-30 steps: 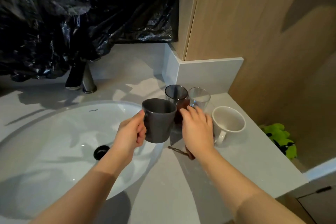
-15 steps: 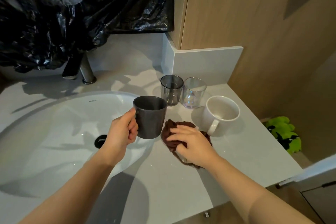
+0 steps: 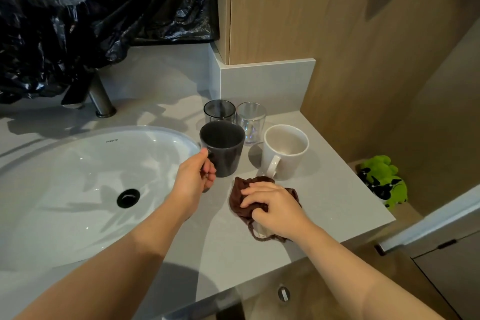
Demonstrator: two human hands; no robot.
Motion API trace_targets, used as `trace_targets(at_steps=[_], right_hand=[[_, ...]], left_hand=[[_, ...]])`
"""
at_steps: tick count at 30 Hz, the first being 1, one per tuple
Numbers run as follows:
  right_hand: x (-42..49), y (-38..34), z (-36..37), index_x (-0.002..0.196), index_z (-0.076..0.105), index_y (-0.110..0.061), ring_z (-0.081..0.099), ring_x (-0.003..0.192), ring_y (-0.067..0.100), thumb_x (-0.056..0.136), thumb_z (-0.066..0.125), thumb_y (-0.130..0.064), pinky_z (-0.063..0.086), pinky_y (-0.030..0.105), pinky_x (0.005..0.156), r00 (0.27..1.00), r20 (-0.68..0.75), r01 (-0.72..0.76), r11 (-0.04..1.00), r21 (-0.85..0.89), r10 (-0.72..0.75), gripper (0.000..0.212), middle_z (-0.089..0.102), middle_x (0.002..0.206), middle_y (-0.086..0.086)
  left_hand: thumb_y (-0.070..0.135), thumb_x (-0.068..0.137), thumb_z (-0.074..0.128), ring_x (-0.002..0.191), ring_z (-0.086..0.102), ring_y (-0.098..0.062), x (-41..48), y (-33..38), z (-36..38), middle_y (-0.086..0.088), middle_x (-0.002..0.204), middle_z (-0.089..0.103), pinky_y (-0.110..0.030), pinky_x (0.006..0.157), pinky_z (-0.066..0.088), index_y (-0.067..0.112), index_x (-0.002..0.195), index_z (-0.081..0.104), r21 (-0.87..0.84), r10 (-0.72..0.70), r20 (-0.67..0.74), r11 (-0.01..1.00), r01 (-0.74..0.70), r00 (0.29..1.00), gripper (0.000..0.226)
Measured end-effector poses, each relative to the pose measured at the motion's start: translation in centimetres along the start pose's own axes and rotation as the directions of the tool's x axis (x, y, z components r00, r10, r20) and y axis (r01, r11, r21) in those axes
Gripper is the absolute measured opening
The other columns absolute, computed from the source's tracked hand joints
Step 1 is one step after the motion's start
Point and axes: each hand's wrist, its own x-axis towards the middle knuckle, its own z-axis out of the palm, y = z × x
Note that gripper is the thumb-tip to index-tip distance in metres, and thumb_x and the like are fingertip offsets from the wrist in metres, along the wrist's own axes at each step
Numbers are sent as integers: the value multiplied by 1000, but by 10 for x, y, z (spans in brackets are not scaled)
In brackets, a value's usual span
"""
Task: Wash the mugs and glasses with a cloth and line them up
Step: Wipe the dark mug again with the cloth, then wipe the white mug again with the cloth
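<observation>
So all four look empty. Left hand [image 3: 193,179] grips the upright grey mug [image 3: 223,153] by its handle, just in front of the tinted glass [image 3: 219,110] and clear glass [image 3: 251,119]. The white mug [image 3: 285,153] has its handle pointing back at the person. Right hand [image 3: 272,208] clutches the brown cloth [image 3: 240,195], bunched on the counter [image 3: 337,202].

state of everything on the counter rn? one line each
dark grey mug: upright, handle gripped by left hand, base at counter level
white mug: upright, empty, standing free
smoked glass: upright, behind the dark grey mug
clear glass: upright, beside the smoked glass
brown cloth: crumpled on the counter, gripped by right hand
sink: no standing water
faucet: no water running
</observation>
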Motion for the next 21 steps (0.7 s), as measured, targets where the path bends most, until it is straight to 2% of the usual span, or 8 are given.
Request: trace_targets(at_steps=[2, 5, 8, 10, 13, 17, 19, 21], right_hand=[[-3, -1, -1, 111, 71, -26, 36, 134, 6, 80, 54, -13, 9, 7, 105, 1000, 14, 16, 998, -68, -15, 38, 57, 132, -13], [-8, -4, 2, 124, 60, -36, 27, 138, 6, 80, 32, -40, 4, 19, 110, 999, -46, 10, 970, -244, -22, 52, 44, 144, -18], [-8, -9, 11, 135, 49, -36, 22, 142, 11, 91, 32, -39, 6, 29, 116, 985, -162, -103, 938, -331, 51, 47, 35, 151, -14], [-7, -19, 23, 137, 50, -29, 26, 143, 18, 90, 33, -36, 15, 34, 116, 980, -182, -140, 940, -312, 85, 50, 37, 151, -6], [0, -39, 46, 112, 70, -22, 56, 121, 29, 73, 50, -24, 43, 44, 100, 978, -204, -94, 944, -315, 30, 44, 63, 127, 4], [14, -72, 68, 91, 76, -22, 66, 95, 28, 71, 48, -22, 54, 41, 80, 976, -213, -4, 973, -230, -46, 35, 72, 106, 0], [23, -89, 72, 103, 74, -20, 60, 102, 29, 77, 49, -15, 46, 36, 91, 980, -191, 46, 995, -87, -62, 37, 67, 118, 0], [33, -104, 71, 114, 69, -19, 54, 108, 22, 81, 54, -8, 37, 22, 92, 985, -169, 40, 995, 95, -23, 38, 63, 124, -4]], left_hand=[[30, 101, 38, 57, 41, -16, 2, -2, 3, -6, 65, 50, -27, 56, 32, 13, 63, 44, 61, 3, -1, 998, -3, 1000, 42], [35, 102, 33, 66, 45, -17, 5, -3, 2, -6, 80, 53, -29, 58, 37, 19, 78, 45, 281, 77, -50, 958, -60, 996, 30], [39, 101, 35, 83, 55, -19, 3, -5, -9, -5, 103, 54, -37, 73, 48, 23, 94, 45, 435, 220, -149, 890, -136, 964, 20], [36, 100, 38, 89, 57, -21, -2, -7, -19, -3, 108, 51, -37, 77, 47, 20, 102, 45, 451, 234, -194, 884, -125, 953, 18], [27, 98, 44, 88, 58, -20, -8, -13, -33, 4, 100, 52, -32, 74, 43, 23, 89, 48, 424, 199, -193, 900, -101, 961, 11], [23, 96, 47, 87, 59, -18, -15, -13, -58, 1, 96, 57, -36, 80, 48, 27, 85, 50, 429, 198, -193, 898, -99, 961, 13], [22, 94, 49, 90, 61, -20, -17, -8, -71, 5, 92, 58, -41, 85, 50, 29, 83, 51, 447, 211, -216, 890, -95, 953, 13], [19, 92, 52, 93, 61, -23, -20, 1, -80, 8, 90, 58, -46, 89, 50, 28, 83, 52, 454, 237, -223, 884, -115, 946, 12]])
